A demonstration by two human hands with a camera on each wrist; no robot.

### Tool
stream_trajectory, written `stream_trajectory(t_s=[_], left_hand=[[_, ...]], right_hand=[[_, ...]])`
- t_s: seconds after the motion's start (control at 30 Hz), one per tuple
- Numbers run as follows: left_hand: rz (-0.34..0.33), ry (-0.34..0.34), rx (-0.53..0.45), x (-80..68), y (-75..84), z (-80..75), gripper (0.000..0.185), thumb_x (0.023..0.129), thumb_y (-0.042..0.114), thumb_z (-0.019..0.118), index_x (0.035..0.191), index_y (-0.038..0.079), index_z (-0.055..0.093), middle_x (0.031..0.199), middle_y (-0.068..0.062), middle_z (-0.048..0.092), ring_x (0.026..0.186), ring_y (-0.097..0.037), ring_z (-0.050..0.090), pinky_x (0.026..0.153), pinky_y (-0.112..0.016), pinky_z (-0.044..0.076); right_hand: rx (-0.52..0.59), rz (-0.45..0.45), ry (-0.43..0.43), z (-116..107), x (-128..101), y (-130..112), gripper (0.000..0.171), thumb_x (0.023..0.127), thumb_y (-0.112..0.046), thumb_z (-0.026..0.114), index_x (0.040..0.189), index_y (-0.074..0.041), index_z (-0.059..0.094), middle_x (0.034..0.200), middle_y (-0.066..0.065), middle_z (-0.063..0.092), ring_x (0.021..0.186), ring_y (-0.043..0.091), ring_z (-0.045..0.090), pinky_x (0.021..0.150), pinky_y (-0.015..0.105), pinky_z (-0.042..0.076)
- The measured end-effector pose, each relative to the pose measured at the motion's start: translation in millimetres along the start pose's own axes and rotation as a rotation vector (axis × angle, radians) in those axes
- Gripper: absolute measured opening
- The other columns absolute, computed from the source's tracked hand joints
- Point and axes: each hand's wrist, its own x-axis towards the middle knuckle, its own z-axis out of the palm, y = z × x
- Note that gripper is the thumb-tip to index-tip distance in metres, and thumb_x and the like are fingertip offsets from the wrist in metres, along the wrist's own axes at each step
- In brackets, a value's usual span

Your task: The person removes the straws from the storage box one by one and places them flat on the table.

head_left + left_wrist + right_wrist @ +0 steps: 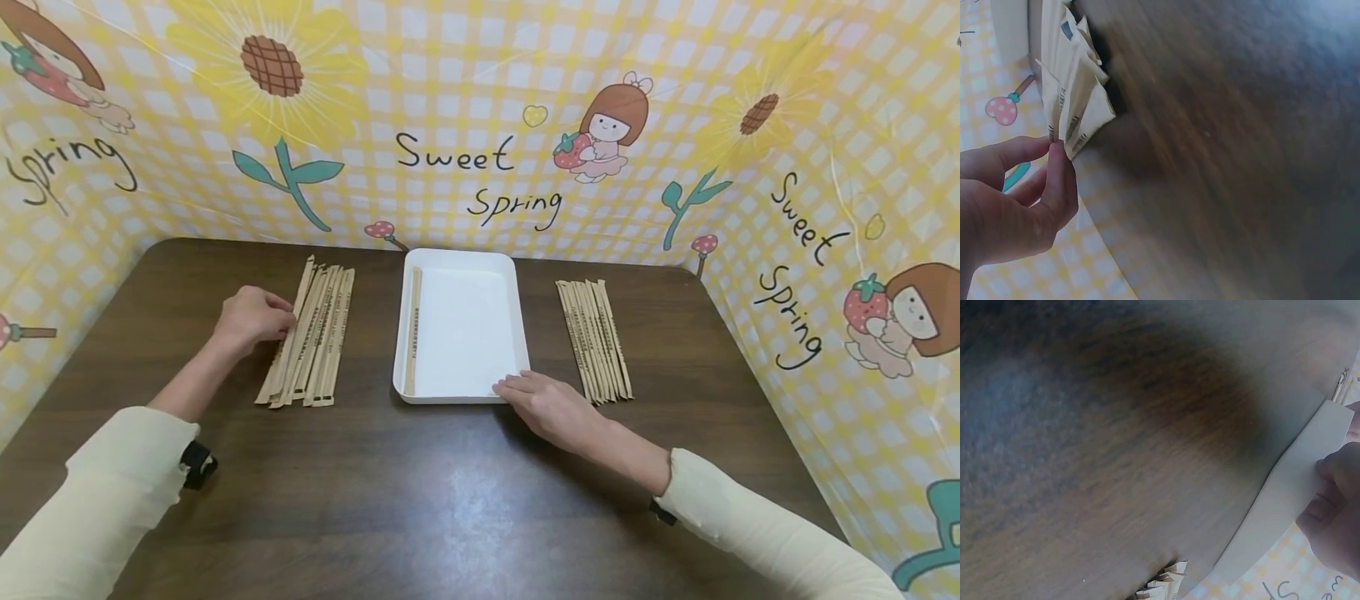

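Both sleeves reach in: left hand pinches a wrapper in the left chopstick pile. Right hand lies flat, fingers touching the white tray corner.

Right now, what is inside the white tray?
One paper-wrapped chopstick sleeve lies along the left inner wall of the white tray; the floor beside it looks bare. The right hand rests on the near right corner, covering a little of the rim there.

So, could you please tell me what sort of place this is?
Probably a staged tabletop recording booth, not a lived-in room: a dark wooden table closed in on three sides by a yellow cartoon backdrop, with a white tray centred between two rows of paper-wrapped chopsticks.
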Motion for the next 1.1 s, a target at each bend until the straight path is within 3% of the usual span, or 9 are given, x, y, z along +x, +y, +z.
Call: stream_trajectory(t_s=[0.33,0.77,1.1], left_hand=[[0.022,0.047,0.107,0.6,-10.5,-1.6,0.037,0.087,0.007,0.061,0.115,-0.016,0.064,0.116,-0.036,0.061,0.076,-0.025,0.071,0.069,-0.039,0.061],[-0.003,0.051,0.14,-0.4,-14.3,-1.6,0.036,0.09,0.012,0.062,0.115,-0.014,0.065,0.114,-0.034,0.063,0.075,-0.022,0.069,0.067,-0.038,0.059],[0.017,0.052,0.125,-2.7,-9.1,-6.0,0.039,0.087,0.014,0.062,0.115,-0.012,0.066,0.104,-0.028,0.068,0.081,-0.03,0.069,0.07,-0.042,0.058]], right_hand=[[-0.002,0.009,-0.011,-2.0,0.9,-1.3,0.03,0.089,0.003,0.069,0.119,0.002,0.068,0.116,0.013,0.07,0.112,0.025,0.065,0.103,0.04,0.048],[-0.001,0.005,-0.006,-2.6,0.7,-1.7,0.03,0.088,0.003,0.07,0.118,0.002,0.068,0.115,0.013,0.071,0.111,0.026,0.066,0.103,0.04,0.048],[-0.003,0.006,-0.003,-2.0,0.8,-1.4,0.03,0.088,0.003,0.07,0.118,0.002,0.068,0.115,0.013,0.071,0.111,0.025,0.066,0.103,0.04,0.048]])
